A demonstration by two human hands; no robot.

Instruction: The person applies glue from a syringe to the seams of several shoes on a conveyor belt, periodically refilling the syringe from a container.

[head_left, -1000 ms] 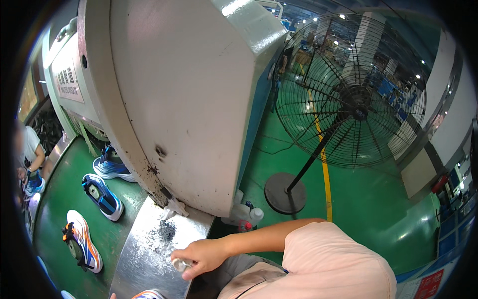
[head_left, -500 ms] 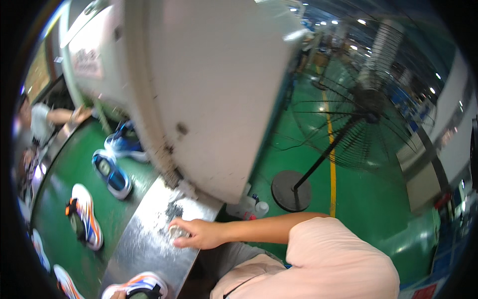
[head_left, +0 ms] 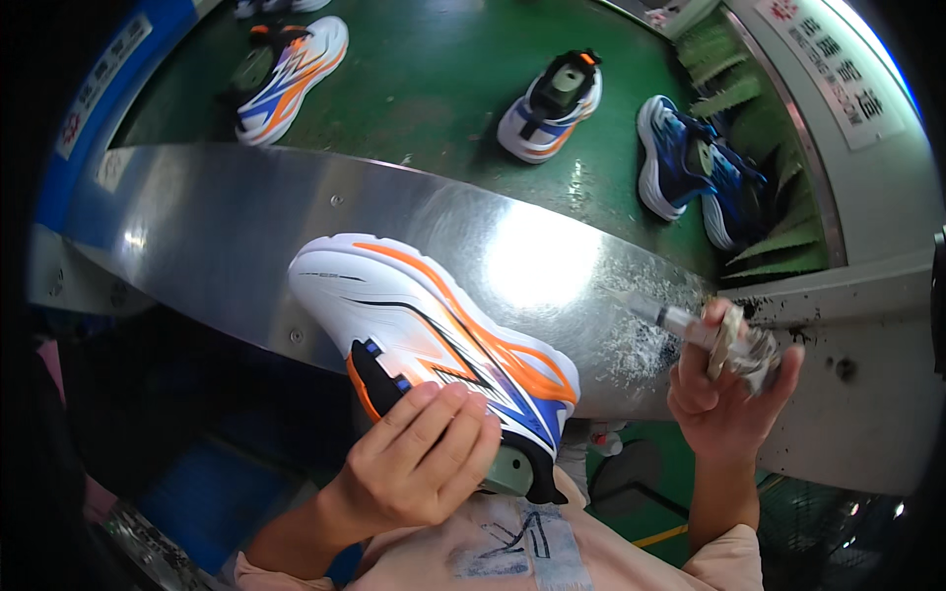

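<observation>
A white running shoe point(head_left: 434, 295) with orange, blue and black markings lies on its side in front of me, toe up and left. My left hand point(head_left: 424, 458) grips it near the collar, and a grey-green last point(head_left: 510, 471) shows in its opening. On the right, my right hand point(head_left: 721, 409) is raised over the edge of the metal ledge point(head_left: 236, 197). Its curled fingers hold a clear syringe point(head_left: 674, 318), tip toward the left. A crumpled, dirty whitish wad point(head_left: 751, 355) is in the same hand, by the thumb.
Beyond the ledge, a green belt point(head_left: 424, 108) carries white-orange shoes point(head_left: 557, 108) and blue shoes point(head_left: 675, 163). White crumbs point(head_left: 641, 345) cover the ledge's right part. Green strips point(head_left: 788, 187) hang at the machine's opening. The pale machine housing point(head_left: 867, 394) stands close on the right.
My view has swung from the machine's side to the ledge. The shoe, partly visible at the lower edge before, is now before me. My right hand has lifted from the ledge, showing the syringe.
</observation>
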